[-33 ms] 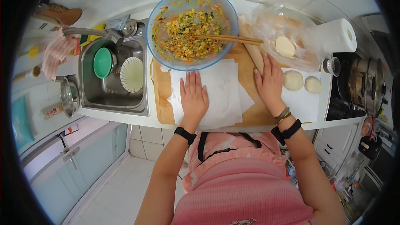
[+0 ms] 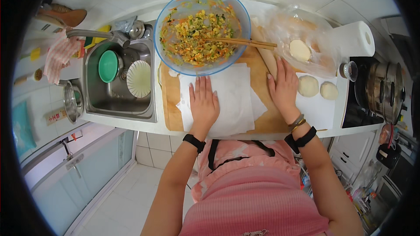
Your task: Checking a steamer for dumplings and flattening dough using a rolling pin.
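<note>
Flat on a stack of white paper sheets (image 2: 232,109) lies my left hand (image 2: 204,105), fingers stretched out. The sheets cover part of a wooden board (image 2: 173,113). My right hand (image 2: 285,89) rests at the board's right side, its fingers extended and thumb apart, by the near end of a wooden rolling pin (image 2: 267,59). Beyond the hands stands a large clear bowl with a blue rim (image 2: 161,54), holding a chopped vegetable and egg filling (image 2: 197,30). Wooden chopsticks (image 2: 245,41) lean across its right rim. Two pale dough rounds (image 2: 308,86) sit on white paper right of my right hand.
At left is a steel sink (image 2: 118,100) with a green bowl (image 2: 108,66) and a ribbed pale dish (image 2: 139,78). A plastic bag (image 2: 321,46), a paper towel roll (image 2: 356,39), a small glass jar (image 2: 349,71) and a steel pot (image 2: 380,87) on a black stove stand right.
</note>
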A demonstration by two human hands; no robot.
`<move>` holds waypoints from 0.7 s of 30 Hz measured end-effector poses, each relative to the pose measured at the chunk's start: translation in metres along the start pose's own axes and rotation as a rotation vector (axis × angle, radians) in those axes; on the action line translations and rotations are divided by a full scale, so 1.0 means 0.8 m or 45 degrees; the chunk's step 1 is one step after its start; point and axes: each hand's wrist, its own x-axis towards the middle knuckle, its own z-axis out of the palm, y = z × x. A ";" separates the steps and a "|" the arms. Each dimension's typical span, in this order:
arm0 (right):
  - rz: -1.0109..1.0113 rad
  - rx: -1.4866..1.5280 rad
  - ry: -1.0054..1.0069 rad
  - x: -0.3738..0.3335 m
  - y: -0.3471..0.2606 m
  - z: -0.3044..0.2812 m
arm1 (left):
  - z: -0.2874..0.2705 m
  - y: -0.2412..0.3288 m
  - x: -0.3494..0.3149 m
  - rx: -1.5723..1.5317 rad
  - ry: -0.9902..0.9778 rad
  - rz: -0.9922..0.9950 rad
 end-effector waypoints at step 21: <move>0.082 0.129 -0.010 -0.002 0.010 0.005 | -0.038 -0.028 -0.004 -0.257 -0.119 0.154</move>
